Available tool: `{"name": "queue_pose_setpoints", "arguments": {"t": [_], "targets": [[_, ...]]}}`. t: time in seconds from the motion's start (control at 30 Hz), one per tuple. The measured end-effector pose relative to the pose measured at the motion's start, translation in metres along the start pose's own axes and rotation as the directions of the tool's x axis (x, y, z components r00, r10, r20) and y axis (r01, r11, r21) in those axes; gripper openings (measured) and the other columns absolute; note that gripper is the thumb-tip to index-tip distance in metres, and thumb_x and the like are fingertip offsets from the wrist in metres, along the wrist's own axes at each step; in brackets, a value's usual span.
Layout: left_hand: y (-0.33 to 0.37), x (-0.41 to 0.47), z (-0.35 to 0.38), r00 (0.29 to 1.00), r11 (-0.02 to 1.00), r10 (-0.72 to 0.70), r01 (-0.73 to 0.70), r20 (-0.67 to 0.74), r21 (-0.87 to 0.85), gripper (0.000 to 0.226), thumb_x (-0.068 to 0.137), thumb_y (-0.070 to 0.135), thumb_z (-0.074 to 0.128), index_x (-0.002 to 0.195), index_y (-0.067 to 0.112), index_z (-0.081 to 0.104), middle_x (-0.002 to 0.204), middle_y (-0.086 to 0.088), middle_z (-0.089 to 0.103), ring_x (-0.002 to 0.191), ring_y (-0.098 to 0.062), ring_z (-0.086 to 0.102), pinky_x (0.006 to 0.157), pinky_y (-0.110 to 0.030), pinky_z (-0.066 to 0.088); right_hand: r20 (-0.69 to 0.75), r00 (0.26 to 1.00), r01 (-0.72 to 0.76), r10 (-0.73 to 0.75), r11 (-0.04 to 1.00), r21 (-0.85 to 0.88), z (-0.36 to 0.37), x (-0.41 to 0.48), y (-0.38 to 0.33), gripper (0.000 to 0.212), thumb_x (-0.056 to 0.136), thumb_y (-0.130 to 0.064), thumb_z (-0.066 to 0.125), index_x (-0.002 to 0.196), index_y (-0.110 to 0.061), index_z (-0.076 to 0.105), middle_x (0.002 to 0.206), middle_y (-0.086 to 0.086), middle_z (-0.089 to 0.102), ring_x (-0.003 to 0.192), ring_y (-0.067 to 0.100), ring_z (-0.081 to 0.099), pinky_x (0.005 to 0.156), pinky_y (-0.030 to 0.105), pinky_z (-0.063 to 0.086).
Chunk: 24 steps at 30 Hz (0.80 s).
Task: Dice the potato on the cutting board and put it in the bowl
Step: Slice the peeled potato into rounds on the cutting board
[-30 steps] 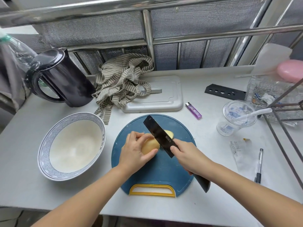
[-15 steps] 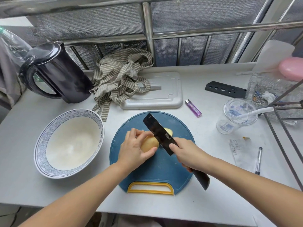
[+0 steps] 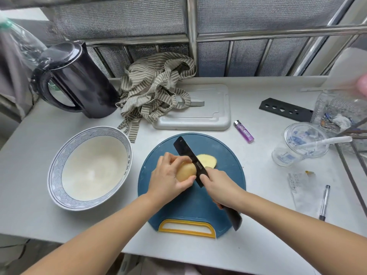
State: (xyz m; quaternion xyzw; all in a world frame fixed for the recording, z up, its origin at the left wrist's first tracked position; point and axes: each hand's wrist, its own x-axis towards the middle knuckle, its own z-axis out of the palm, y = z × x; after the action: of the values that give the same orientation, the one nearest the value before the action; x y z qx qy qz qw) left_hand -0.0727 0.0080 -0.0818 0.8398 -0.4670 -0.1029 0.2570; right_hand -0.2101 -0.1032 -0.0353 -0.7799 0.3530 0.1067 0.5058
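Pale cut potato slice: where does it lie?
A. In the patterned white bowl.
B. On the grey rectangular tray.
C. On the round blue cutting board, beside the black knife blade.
C: the pale cut potato slice lies flat on the round blue cutting board, just right of the black knife blade.

Pale grey countertop (image 3: 59,225), metal window bars (image 3: 191,36), mesh screen (image 3: 119,18), daylight

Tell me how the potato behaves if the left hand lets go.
The potato looks rounded, so it would probably rock or roll on the board without the left hand gripping it. Its peeled-looking surface is likely slippery. The slice keeps its shape, suggesting firmness.
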Motion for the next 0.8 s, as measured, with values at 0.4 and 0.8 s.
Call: {"name": "queue_pose_setpoints", "arguments": {"t": [0.4,0.8], "targets": [[0.001,0.001,-0.003,0.999,0.999,-0.032,0.033,0.024,-0.028,0.048,0.068,0.067,0.054,0.112,0.048,0.056,0.100,0.014,0.040,0.101,-0.007,0.043,0.075,-0.029,0.040,0.006,1.000,0.007,-0.006,0.995,-0.102,0.009,0.003,0.006,0.024,0.101,-0.027,0.029,0.088,-0.012,0.043,0.078,0.010,0.050,0.045,0.023,0.050,0.035,0.029,0.041],[0.003,0.000,-0.001,0.999,0.999,-0.043,0.043,0.011,-0.001,0.049,0.067,0.067,0.054,0.111,0.047,0.057,0.098,0.012,0.040,0.100,-0.010,0.045,0.075,-0.030,0.041,-0.024,0.999,0.027,-0.032,0.984,-0.175,0.022,-0.014,0.023,0.022,0.104,-0.025,0.031,0.098,-0.009,0.045,0.088,0.008,0.052,0.055,0.015,0.044,0.058,0.034,0.040]]}}
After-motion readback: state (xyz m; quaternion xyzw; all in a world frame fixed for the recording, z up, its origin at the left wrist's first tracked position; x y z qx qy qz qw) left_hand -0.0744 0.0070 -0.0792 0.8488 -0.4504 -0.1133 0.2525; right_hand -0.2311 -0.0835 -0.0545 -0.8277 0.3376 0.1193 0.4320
